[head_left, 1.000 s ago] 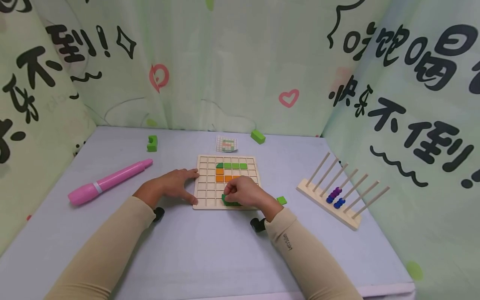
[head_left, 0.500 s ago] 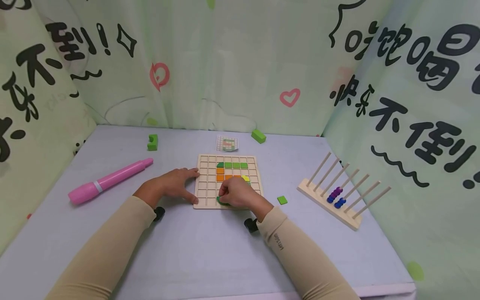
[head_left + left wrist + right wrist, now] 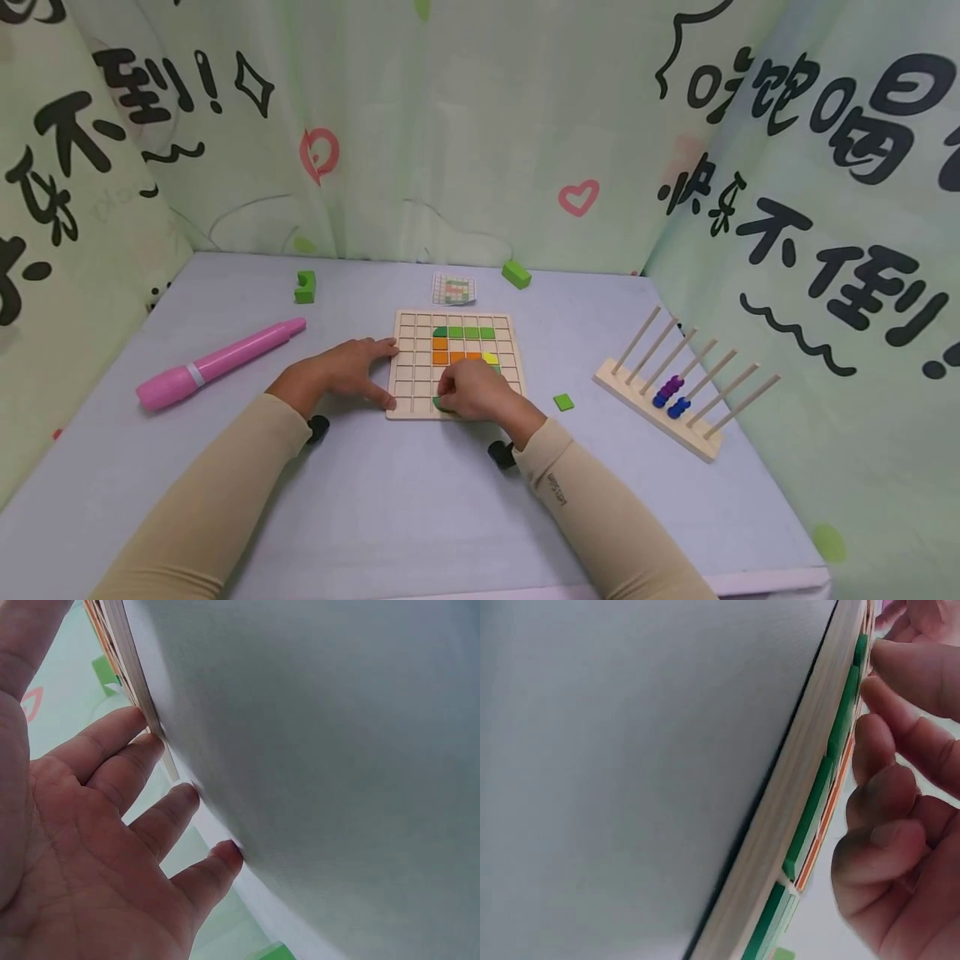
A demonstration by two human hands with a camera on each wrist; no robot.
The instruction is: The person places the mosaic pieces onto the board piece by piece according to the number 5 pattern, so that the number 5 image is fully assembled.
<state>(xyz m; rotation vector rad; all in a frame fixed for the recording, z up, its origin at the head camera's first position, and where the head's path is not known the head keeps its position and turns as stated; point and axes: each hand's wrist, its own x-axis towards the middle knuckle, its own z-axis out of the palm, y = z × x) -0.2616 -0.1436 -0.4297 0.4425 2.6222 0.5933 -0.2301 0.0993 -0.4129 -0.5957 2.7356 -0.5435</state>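
Note:
A wooden grid board [image 3: 412, 383] lies on the table, with several orange tiles [image 3: 440, 357], light green tiles [image 3: 471, 332] and a yellow tile [image 3: 491, 358] in its squares. My left hand [image 3: 345, 367] rests at the board's left side, fingers spread, thumb near the front corner; in the left wrist view its fingertips [image 3: 154, 742] touch the edge. Over the front row, my right hand [image 3: 480, 389] pinches a dark green tile [image 3: 440, 405], largely hidden under the fingers. More dark green tiles [image 3: 810, 817] line the board's front edge in the right wrist view.
A loose light green tile [image 3: 564, 402] lies right of the board. Behind it are a pattern card [image 3: 453, 289] and a green block [image 3: 516, 273]. A notched green block [image 3: 304, 287] and pink marker-shaped stick [image 3: 225, 362] lie left; a pegged bead rack [image 3: 660, 408] stands right.
My right hand has shifted slightly left along the board's front row with the dark green tile, uncovering the yellow tile. My left hand stays at the board's edge.

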